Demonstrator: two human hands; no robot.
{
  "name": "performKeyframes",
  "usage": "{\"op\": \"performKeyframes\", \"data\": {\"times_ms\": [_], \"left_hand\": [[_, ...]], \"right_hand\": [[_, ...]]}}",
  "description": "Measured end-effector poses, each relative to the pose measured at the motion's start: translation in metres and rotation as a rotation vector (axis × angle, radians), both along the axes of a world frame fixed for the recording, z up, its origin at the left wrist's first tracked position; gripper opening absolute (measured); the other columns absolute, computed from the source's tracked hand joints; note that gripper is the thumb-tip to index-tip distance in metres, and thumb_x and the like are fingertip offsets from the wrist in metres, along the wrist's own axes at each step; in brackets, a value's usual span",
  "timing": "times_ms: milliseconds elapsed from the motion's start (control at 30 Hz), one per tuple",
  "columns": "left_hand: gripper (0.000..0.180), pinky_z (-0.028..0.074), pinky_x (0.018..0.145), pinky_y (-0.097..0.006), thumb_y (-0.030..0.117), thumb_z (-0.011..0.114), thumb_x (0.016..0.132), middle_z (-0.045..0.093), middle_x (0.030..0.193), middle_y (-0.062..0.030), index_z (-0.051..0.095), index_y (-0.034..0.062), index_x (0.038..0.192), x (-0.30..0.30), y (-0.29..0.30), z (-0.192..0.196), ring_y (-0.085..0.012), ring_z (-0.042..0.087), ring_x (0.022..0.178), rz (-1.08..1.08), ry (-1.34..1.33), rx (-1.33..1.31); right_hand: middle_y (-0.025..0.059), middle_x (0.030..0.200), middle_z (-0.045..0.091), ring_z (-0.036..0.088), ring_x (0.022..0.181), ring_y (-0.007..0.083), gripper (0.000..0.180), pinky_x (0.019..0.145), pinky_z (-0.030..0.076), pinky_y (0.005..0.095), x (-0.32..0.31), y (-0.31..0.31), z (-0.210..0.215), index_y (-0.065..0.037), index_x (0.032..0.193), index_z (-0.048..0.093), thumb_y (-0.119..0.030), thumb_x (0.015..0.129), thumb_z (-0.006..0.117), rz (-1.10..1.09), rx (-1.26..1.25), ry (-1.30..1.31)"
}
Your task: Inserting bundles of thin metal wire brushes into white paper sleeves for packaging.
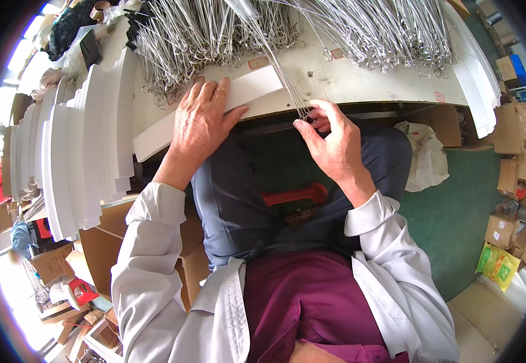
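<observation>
My right hand is closed on the near ends of a small bundle of thin metal skewers with ring ends, just past the table's front edge. The bundle slants up and left, and its far end appears to be inside a clear plastic sleeve. My left hand rests flat on a long white cardboard strip along the table's front edge, thumb apart from the fingers. Part of the strip is hidden beneath that hand. Large heaps of similar skewers lie beyond both hands.
Stacked white strips stand at the left, with more at the table's right end. A white plastic bag hangs by my right knee. Cardboard boxes line the right side. A red bar shows between my legs.
</observation>
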State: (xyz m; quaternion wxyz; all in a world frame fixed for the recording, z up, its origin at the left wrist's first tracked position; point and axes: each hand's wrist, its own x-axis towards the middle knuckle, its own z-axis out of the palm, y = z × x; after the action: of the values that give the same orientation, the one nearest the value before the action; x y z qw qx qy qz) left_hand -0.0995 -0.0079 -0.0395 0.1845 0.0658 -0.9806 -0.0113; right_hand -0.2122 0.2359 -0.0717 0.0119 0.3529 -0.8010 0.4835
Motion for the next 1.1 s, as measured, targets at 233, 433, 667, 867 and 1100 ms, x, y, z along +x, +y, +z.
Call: {"op": "performKeyframes", "data": {"times_ms": [233, 433, 667, 867, 1100], "left_hand": [[0.06, 0.052, 0.097, -0.047, 0.038, 0.078, 0.09, 0.067, 0.12, -0.018, 0.063, -0.0031, 0.13, -0.002, -0.002, 0.0, -0.0373, 0.063, 0.115, -0.05, 0.053, 0.015], [0.06, 0.052, 0.099, -0.048, 0.037, 0.078, 0.09, 0.067, 0.122, -0.0192, 0.062, -0.0032, 0.131, -0.003, -0.003, -0.002, -0.0389, 0.063, 0.116, -0.061, 0.065, 0.03], [0.06, 0.05, 0.103, -0.049, 0.036, 0.077, 0.092, 0.065, 0.126, -0.0231, 0.06, -0.004, 0.133, 0.004, -0.004, 0.0, -0.042, 0.062, 0.119, -0.076, 0.062, 0.092], [0.059, 0.049, 0.105, -0.049, 0.033, 0.076, 0.092, 0.064, 0.13, -0.0251, 0.06, -0.0057, 0.133, 0.014, -0.008, 0.0, -0.0432, 0.061, 0.123, 0.018, 0.056, 0.03], [0.055, 0.05, 0.102, -0.048, 0.032, 0.077, 0.091, 0.066, 0.123, -0.0231, 0.063, -0.0045, 0.13, 0.002, -0.001, -0.002, -0.0431, 0.063, 0.116, -0.059, 0.067, 0.168]], "right_hand": [[0.0098, 0.087, 0.075, 0.073, 0.073, 0.0145, 0.024, 0.066, 0.059, 0.0299, 0.006, -0.007, -0.005, 0.0, 0.114, 0.065, -0.009, 0.095, 0.077, 0.05, -0.195, -0.25], [0.0078, 0.089, 0.075, 0.07, 0.073, 0.0111, 0.018, 0.066, 0.058, 0.0254, 0.009, -0.002, 0.022, 0.002, 0.114, 0.067, -0.01, 0.101, 0.07, 0.159, -0.348, -0.828], [0.0129, 0.093, 0.075, 0.07, 0.076, 0.0148, 0.031, 0.068, 0.057, 0.0273, 0.015, -0.005, 0.037, 0.006, 0.126, 0.064, -0.013, 0.102, 0.069, 0.219, -0.344, -0.904], [0.0116, 0.092, 0.074, 0.069, 0.074, 0.0146, 0.033, 0.069, 0.057, 0.0272, 0.014, -0.007, 0.036, 0.006, 0.128, 0.064, -0.016, 0.103, 0.068, 0.25, -0.308, -0.981], [0.0099, 0.089, 0.074, 0.069, 0.071, 0.0121, 0.027, 0.064, 0.056, 0.025, 0.016, -0.013, 0.034, 0.006, 0.12, 0.067, -0.013, 0.102, 0.069, 0.262, -0.313, -1.013]]}}
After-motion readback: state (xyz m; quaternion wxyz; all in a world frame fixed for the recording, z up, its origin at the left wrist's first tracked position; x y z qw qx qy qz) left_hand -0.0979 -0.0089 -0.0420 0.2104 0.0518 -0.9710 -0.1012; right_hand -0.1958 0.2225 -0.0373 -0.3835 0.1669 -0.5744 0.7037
